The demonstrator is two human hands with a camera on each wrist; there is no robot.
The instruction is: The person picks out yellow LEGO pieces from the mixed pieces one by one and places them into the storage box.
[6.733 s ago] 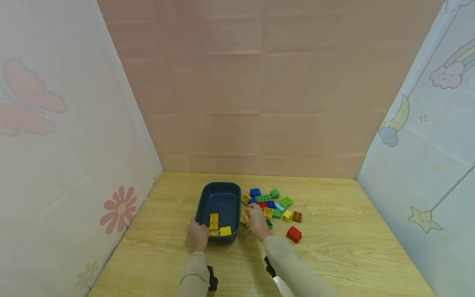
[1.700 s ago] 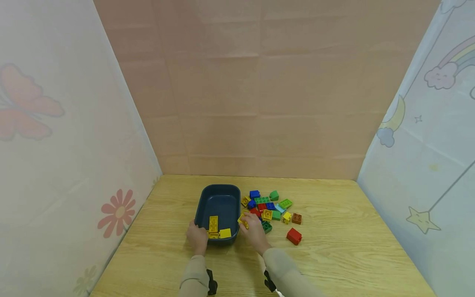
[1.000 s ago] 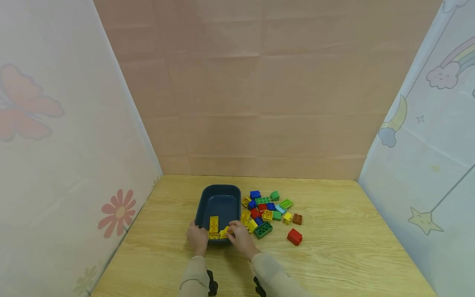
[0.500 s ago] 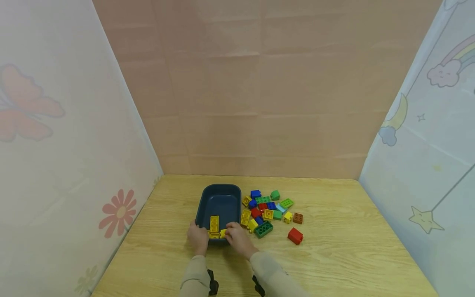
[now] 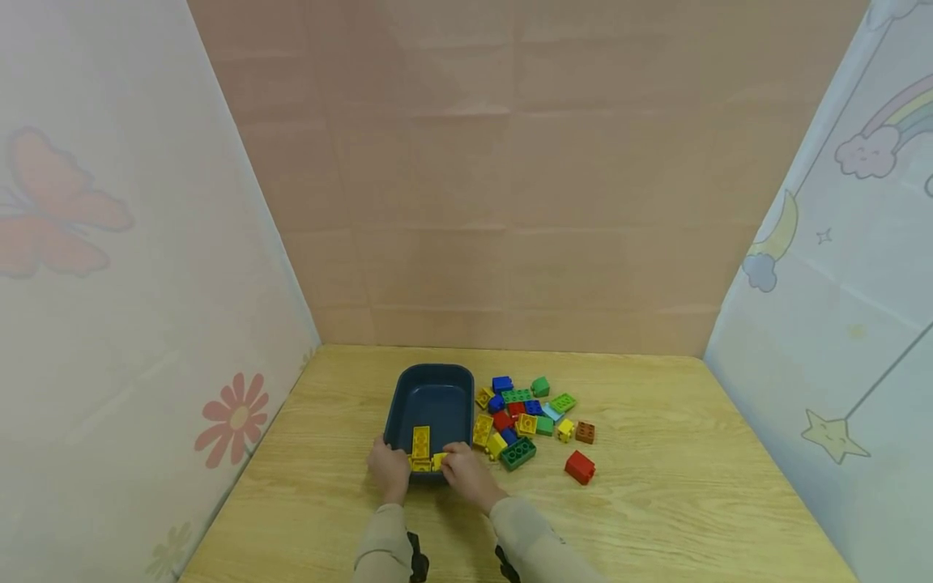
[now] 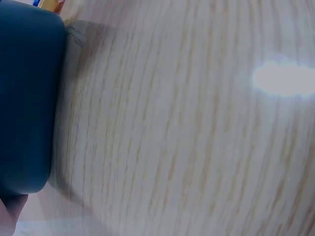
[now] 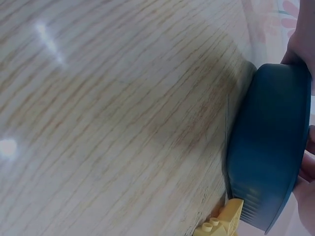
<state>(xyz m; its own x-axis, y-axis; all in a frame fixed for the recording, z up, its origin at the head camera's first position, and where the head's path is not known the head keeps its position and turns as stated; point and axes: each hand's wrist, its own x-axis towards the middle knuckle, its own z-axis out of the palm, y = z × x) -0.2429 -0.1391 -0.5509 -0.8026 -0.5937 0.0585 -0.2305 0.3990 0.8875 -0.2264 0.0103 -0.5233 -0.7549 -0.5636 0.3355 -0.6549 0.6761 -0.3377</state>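
My left hand [image 5: 389, 470] grips the near left corner of a dark blue plastic bin [image 5: 440, 397], thumb side at the rim. Inside the bin, at its near end, lie several yellow toy building bricks [image 5: 420, 441]. Reaching over the near right rim, my right hand [image 5: 469, 474] has its curled fingers at a yellow brick [image 5: 436, 461], which they seem to pinch; the hand hides part of it. The right wrist view shows the bin's outer wall [image 7: 268, 142] with fingers [image 7: 307, 162] above the rim.
Right of the bin, loose bricks lie on the wooden table: a yellow one [image 5: 483, 430] by the bin wall, a dark green one [image 5: 518, 453], a brown one [image 5: 585, 432] and a red one [image 5: 580, 467] apart from the pile. A tan backdrop stands behind.
My right hand has come from the brick pile with a yellow brick, over the rim to the bin's near end, and lowered slightly there. My left hand stays on the bin.
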